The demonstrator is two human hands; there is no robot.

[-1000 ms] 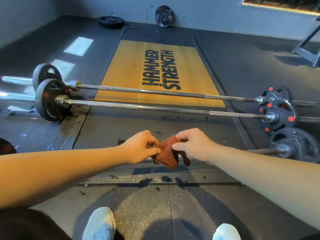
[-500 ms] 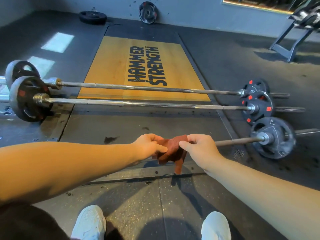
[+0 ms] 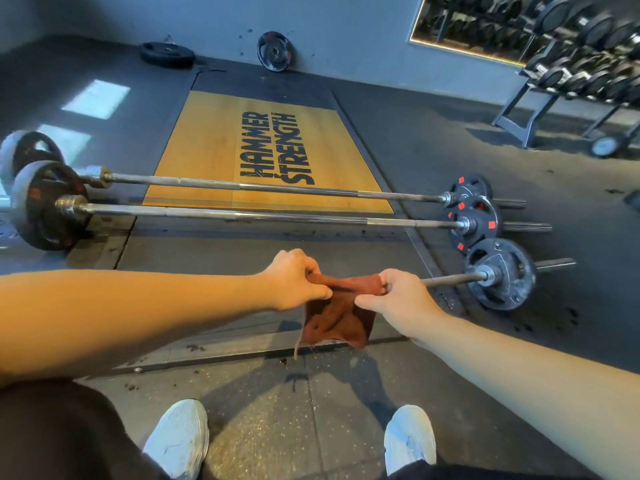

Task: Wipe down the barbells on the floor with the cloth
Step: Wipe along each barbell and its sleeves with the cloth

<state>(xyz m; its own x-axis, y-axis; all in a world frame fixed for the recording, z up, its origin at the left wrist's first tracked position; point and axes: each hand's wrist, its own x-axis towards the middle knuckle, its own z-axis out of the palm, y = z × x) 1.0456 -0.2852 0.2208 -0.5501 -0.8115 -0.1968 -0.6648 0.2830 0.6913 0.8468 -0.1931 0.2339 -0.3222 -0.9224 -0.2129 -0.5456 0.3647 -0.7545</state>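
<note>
While the left hand [image 3: 294, 282] and right hand [image 3: 398, 299] each pinch a top corner, the cloth [image 3: 339, 317] hangs spread before the nearest barbell [image 3: 450, 279] (shaft mostly hidden, seemingly behind it). Best fold it into a pad before wrapping that shaft; two other barbells [image 3: 263, 216] lie beyond.

We are in a gym — barbells [image 3: 277, 187] on rubber flooring [image 3: 450, 133], a Hammer Strength lifting platform [image 3: 207, 147], a dumbbell rack [image 3: 581, 64]

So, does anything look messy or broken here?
A little. The cloth has a loose thread dangling from its bottom corner, one weight plate leans against the wall, and dark crumbs dot the floor.
</note>
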